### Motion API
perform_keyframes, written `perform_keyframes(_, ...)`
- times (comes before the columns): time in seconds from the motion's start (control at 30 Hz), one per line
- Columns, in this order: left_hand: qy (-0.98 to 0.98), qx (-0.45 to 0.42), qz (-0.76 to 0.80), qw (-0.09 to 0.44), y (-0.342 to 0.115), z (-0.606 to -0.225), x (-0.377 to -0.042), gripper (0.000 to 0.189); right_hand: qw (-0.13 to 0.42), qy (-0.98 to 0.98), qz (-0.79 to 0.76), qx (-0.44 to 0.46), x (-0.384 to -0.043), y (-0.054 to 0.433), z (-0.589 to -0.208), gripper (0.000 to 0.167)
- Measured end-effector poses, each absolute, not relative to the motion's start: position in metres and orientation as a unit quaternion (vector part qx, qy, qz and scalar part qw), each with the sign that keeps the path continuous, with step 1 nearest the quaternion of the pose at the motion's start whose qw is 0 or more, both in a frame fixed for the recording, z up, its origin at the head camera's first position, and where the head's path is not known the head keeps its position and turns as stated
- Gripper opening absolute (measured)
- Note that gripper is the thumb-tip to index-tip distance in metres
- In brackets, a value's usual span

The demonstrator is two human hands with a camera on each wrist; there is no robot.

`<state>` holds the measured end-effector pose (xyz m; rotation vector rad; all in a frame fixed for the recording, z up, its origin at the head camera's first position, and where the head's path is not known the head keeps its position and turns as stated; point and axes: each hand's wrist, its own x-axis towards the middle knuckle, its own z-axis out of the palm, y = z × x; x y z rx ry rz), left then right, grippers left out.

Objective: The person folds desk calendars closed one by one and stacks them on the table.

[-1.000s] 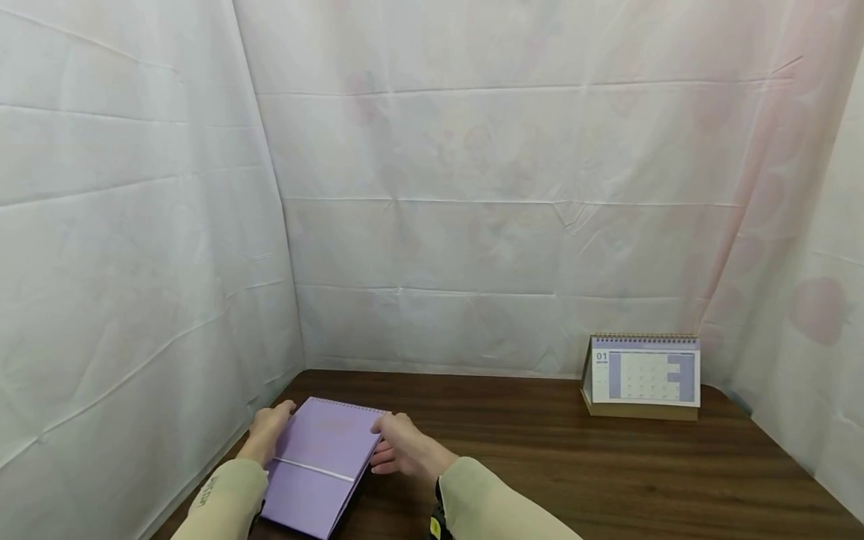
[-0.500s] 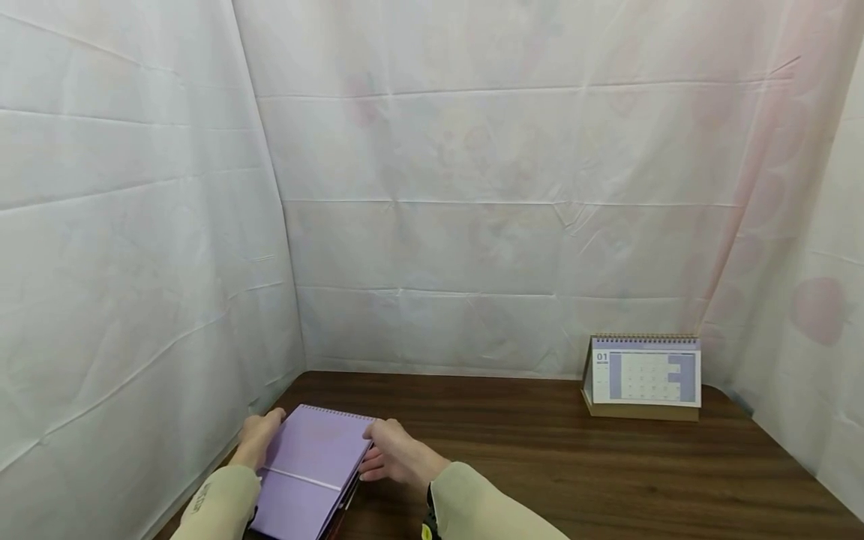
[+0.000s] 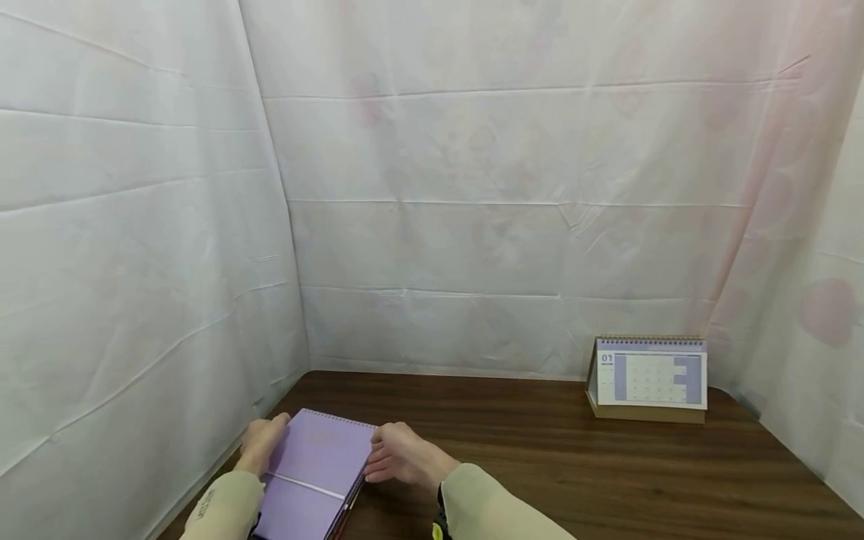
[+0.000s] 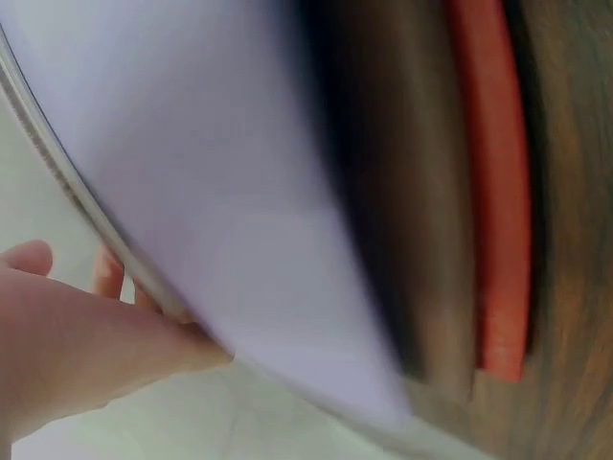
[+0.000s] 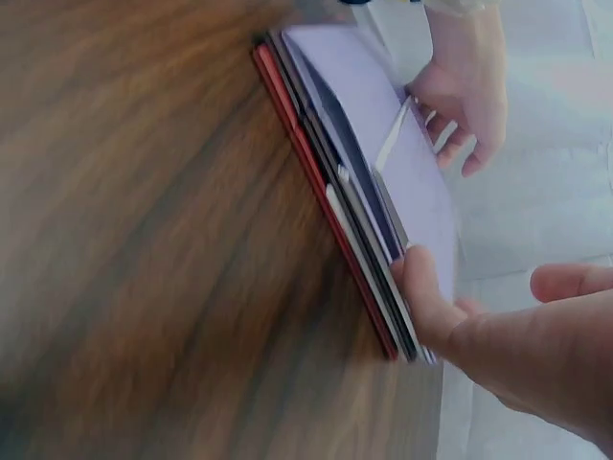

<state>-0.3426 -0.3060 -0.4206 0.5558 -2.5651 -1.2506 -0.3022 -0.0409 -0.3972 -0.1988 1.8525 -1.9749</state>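
A light purple spiral-bound notebook [image 3: 317,465] with a white elastic band [image 3: 307,486] lies on a stack at the front left. Beneath it, the left wrist view shows a brown book edge [image 4: 426,211] and a red one [image 4: 500,192]. My left hand [image 3: 263,442] holds the notebook's left edge, its fingers partly hidden. On the opposite side my right hand [image 3: 405,454] grips near the top right corner, fingers curled beside the edge. In the right wrist view its thumb [image 5: 423,283] lies against the notebook's edge, and the layers are slightly fanned.
A desk calendar [image 3: 651,379] stands at the back right of the dark wooden table [image 3: 513,442]. White patterned cloth [image 3: 439,187] walls in the back and both sides. The left cloth [image 3: 155,315] comes close beside my left hand.
The purple notebook has come down and toward me onto the stack, both hands moving with it. My right fingers are curled more tightly at its edge. The calendar stays put.
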Motion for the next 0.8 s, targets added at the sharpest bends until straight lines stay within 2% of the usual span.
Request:
perform_keyframes(0.1,-0.897,0.192,-0.377,0.127,-0.293,-0.419,-0.346,0.058,0.199,0.689,-0.691,-0.088,-0.305,-0.024,-0.396,0.039)
perform_keyframes(0.2,-0.911,0.183,-0.327,0.173,-0.273,-0.417,-0.352,0.052,0.156,0.742,-0.639,-0.131,-0.306,-0.002,-0.392,0.033)
perform_keyframes(0.37,-0.928,0.097,-0.256,0.254,-0.223,-0.406,-0.365,0.044,0.015,0.844,-0.464,-0.267,-0.309,0.047,-0.381,0.030)
perform_keyframes(0.47,-0.933,0.037,-0.241,0.264,-0.182,-0.400,-0.370,0.047,-0.067,0.882,-0.354,-0.305,-0.315,0.080,-0.371,0.035)
perform_keyframes(0.6,-0.930,-0.021,-0.253,0.265,-0.124,-0.397,-0.377,0.047,-0.126,0.907,-0.267,-0.301,-0.326,0.122,-0.354,0.043)
perform_keyframes(0.8,-0.924,-0.096,-0.277,0.246,-0.039,-0.393,-0.381,0.046,-0.215,0.916,-0.186,-0.285,-0.344,0.187,-0.335,0.045)
